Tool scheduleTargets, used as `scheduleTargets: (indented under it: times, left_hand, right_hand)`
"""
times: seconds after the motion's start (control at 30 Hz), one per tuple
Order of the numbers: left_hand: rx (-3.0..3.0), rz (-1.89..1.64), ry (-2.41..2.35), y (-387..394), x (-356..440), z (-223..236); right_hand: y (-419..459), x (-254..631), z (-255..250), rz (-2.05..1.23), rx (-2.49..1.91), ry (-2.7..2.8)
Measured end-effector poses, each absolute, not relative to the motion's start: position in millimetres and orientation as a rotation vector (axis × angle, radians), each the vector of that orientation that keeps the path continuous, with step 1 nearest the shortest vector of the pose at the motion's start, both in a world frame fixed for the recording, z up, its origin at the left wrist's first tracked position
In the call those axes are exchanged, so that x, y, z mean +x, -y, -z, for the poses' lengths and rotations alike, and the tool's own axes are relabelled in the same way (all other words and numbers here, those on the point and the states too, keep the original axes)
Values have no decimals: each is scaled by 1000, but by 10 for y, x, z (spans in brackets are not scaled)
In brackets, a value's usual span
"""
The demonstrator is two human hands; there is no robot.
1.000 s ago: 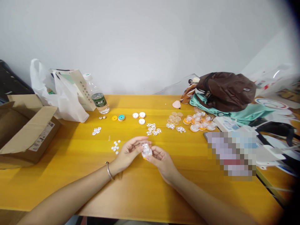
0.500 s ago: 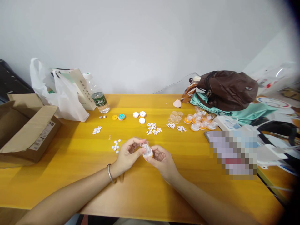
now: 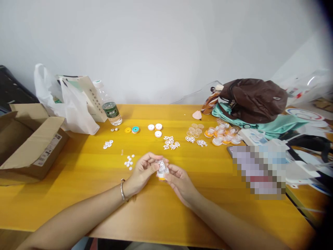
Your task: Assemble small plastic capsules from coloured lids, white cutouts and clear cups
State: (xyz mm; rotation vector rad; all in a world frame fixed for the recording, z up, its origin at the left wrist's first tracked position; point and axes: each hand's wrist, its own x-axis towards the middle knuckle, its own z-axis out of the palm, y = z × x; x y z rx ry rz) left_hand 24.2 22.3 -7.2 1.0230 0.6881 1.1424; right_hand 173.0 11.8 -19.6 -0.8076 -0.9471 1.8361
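Note:
Between my hands is a small clear plastic capsule (image 3: pixel 161 168) with an orange base and a white figure-like part inside, held above the table. My left hand (image 3: pixel 144 171) pinches its clear top from the left, with the silver bangle at the wrist. My right hand (image 3: pixel 180 178) grips its lower part near the orange base. Beyond the hands lie white openwork pieces (image 3: pixel 170 142). Small white discs (image 3: pixel 129 161) are just left of my left hand. A cluster of similar clear capsules with orange bases (image 3: pixel 222 134) stands farther right.
White round caps (image 3: pixel 158 133), yellow and blue rings (image 3: pixel 135 129), clear cups (image 3: pixel 194 130) and white pieces (image 3: pixel 108 144) lie about the table. A cardboard box (image 3: pixel 28 149), plastic bag (image 3: pixel 75 111) and water bottle (image 3: pixel 111 109) are left; a brown backpack (image 3: pixel 256 100) and drink bottle (image 3: pixel 211 101) are right.
Both hands still hold the capsule. It tilted between them, then turned back more upright, its orange base now showing below. The right hand has shifted slightly lower.

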Motion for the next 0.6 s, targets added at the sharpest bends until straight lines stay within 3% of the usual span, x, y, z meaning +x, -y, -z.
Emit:
scheduleTargets:
  times: [0.33, 0.6]
  left_hand:
    - [1149, -1483, -909, -130, 405, 137]
    - [1132, -1206, -687, -236, 248, -9]
  right_hand:
    - [-98, 1685, 189, -1572, -990, 1105]
    - [-149, 1721, 197, -1794, -838, 938]
